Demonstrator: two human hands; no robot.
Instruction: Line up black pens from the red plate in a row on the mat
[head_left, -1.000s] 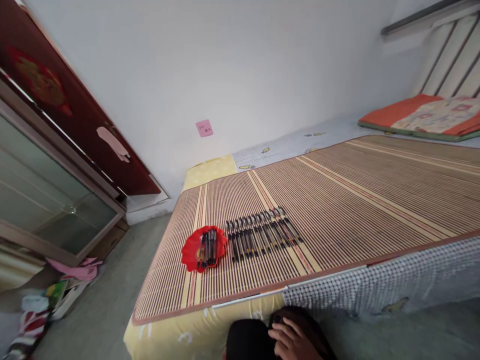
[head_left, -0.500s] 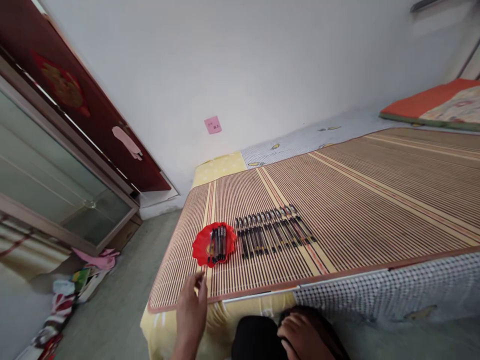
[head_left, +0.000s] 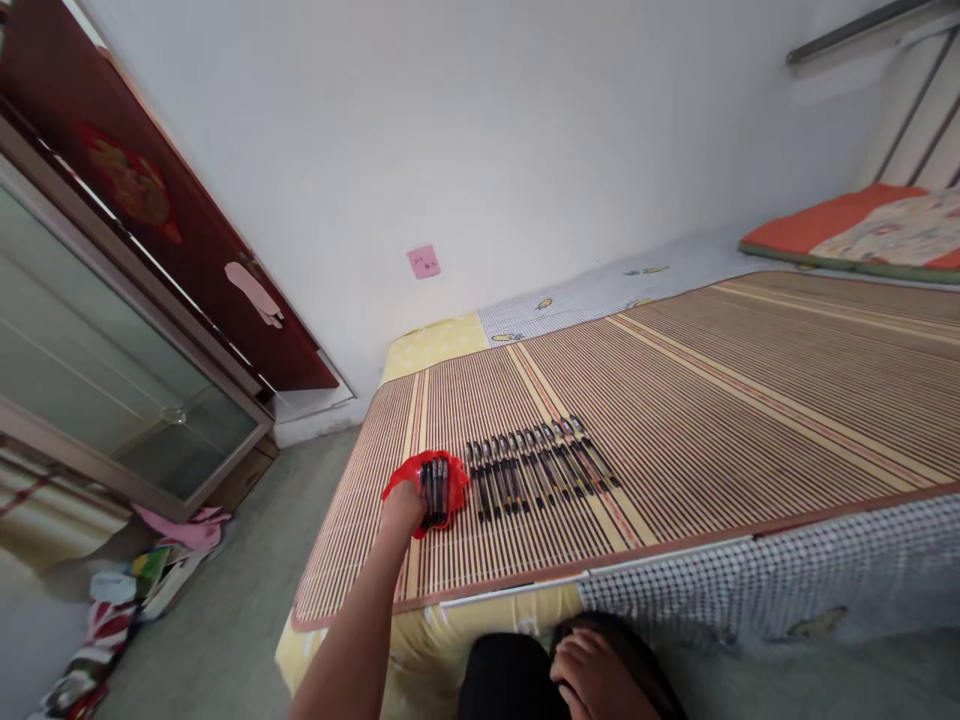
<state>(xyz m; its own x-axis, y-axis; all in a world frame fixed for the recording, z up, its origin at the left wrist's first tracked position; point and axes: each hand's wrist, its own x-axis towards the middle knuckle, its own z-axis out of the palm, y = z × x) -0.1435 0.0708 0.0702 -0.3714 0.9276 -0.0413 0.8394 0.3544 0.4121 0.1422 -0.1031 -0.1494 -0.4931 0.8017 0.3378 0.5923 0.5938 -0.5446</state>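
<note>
My left hand (head_left: 403, 508) reaches into the red scalloped plate (head_left: 457, 480), at the left side of several dark pens (head_left: 435, 490) lying in it. Its fingertips are hidden behind the hand, so whether they grip a pen cannot be seen. Right of the plate, a row of several black-capped clear pens (head_left: 536, 465) lies side by side on the striped mat. On my dark-clothed leg rests my right hand (head_left: 596, 672), its fingers loosely laid over the knee with nothing visible in them.
The striped mat (head_left: 712, 400) covers the bed, whose front edge runs just beyond my knees. An orange-edged pillow (head_left: 840, 225) lies at the far right. A pink note (head_left: 424, 262) is on the wall. Clothes and other items (head_left: 112, 620) lie on the floor at left.
My left hand has moved forward from the mat's front edge into the red plate, beside the pens. My right hand stays on the leg. The view has shifted slightly.
</note>
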